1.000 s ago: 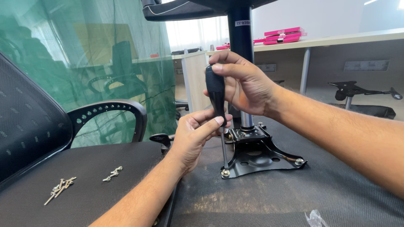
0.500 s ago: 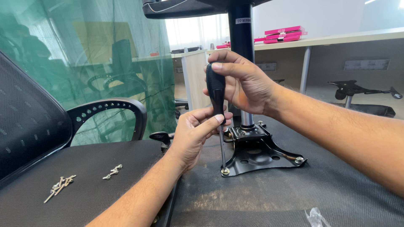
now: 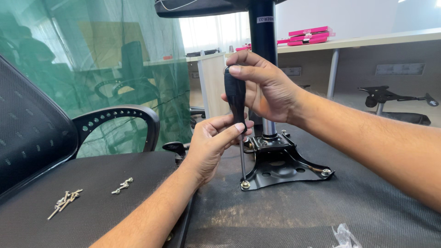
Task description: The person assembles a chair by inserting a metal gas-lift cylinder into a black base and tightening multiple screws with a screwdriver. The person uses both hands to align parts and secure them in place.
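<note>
The right hand (image 3: 266, 87) is wrapping its fingers closed around the black handle of a screwdriver (image 3: 235, 98), the thumb lying across the top end of the handle. The tool is standing upright: the handle is thick, dark and slightly glossy, narrowing toward a thin bright metal shaft that is running straight down. The tip is sitting on a silver bolt (image 3: 245, 184) at the near left corner of a black metal mounting plate (image 3: 280, 167). The left hand (image 3: 213, 144) is pinching the lower end of the handle between thumb and fingertips, just where the shaft begins, so both hands are gripping the same tool.

The plate is lying flat on the dark mesh underside of a chair seat (image 3: 298, 211), with a black gas-lift column (image 3: 263, 55) rising from its centre; another bolt (image 3: 325, 172) is showing at the plate's right corner. To the left, on a second chair's seat cushion (image 3: 92, 216), loose screws (image 3: 64, 201) are lying in a small pile, with a smaller cluster (image 3: 122, 186) near them. A curved black armrest (image 3: 119, 115) is standing behind that cushion.
</note>
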